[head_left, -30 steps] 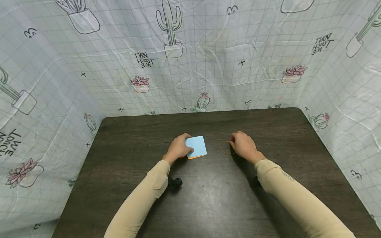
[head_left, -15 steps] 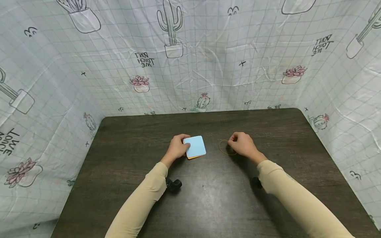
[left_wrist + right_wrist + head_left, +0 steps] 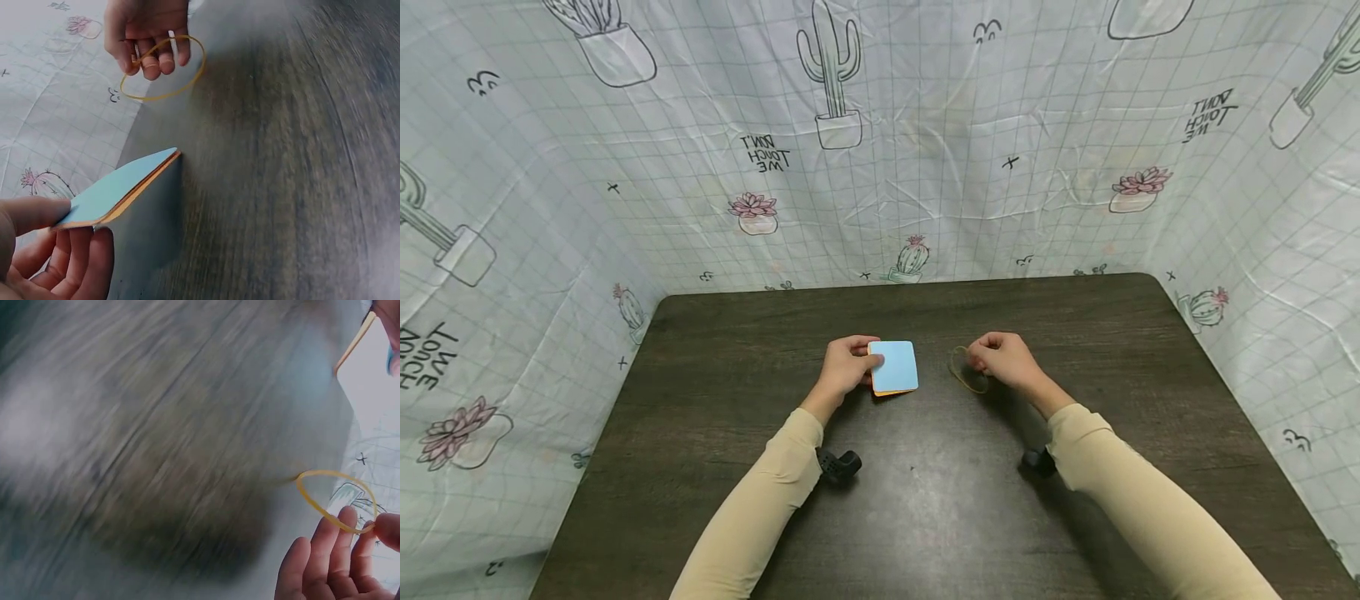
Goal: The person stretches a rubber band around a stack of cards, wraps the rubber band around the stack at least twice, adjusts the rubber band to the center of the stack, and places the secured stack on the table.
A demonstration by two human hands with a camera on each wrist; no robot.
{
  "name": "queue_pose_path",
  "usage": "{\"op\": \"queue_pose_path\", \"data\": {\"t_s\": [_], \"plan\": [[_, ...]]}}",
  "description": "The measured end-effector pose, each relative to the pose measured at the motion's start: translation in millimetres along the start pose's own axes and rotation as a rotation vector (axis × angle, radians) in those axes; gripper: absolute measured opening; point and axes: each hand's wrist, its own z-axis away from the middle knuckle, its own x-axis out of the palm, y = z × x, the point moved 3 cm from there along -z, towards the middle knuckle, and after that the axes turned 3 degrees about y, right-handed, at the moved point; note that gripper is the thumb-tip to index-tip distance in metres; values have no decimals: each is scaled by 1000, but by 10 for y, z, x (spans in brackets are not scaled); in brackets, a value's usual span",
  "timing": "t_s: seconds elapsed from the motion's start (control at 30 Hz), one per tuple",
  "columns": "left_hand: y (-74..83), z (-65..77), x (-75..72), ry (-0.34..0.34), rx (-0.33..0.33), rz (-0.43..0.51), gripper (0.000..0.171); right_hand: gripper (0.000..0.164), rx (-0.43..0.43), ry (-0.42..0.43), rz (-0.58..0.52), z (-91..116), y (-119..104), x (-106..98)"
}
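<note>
My left hand [image 3: 844, 367] pinches a thin stack of square paper cards [image 3: 895, 367] by its left edge. Its thumb presses on the light blue top card, and the other fingers are underneath. Orange edges show below the blue in the left wrist view, where the stack [image 3: 122, 187] tilts above the table. To its right, my right hand [image 3: 1009, 362] holds a yellow rubber band [image 3: 150, 99] between thumb and fingertip. The band hangs as a loose, unstretched loop on the side facing the cards, apart from them. Those other right fingers are loosely bent in the right wrist view.
Both hands are over the far middle of a dark wood-grain table [image 3: 917, 483]. A white cloth [image 3: 925, 192] printed with cacti surrounds its back and sides. Black wrist cameras, such as the left one [image 3: 841, 465], hang under both sleeves.
The left thumb has moved up along the stack's left edge, and the stack has turned slightly. My right hand has moved a little left with the rubber band, whose loop looks narrower.
</note>
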Motion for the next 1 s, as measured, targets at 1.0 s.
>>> {"op": "queue_pose_path", "data": {"t_s": [1.0], "plan": [[66,43,-109,-27,-41,218,28,24,181,-217,-928,29,-154,-5]]}}
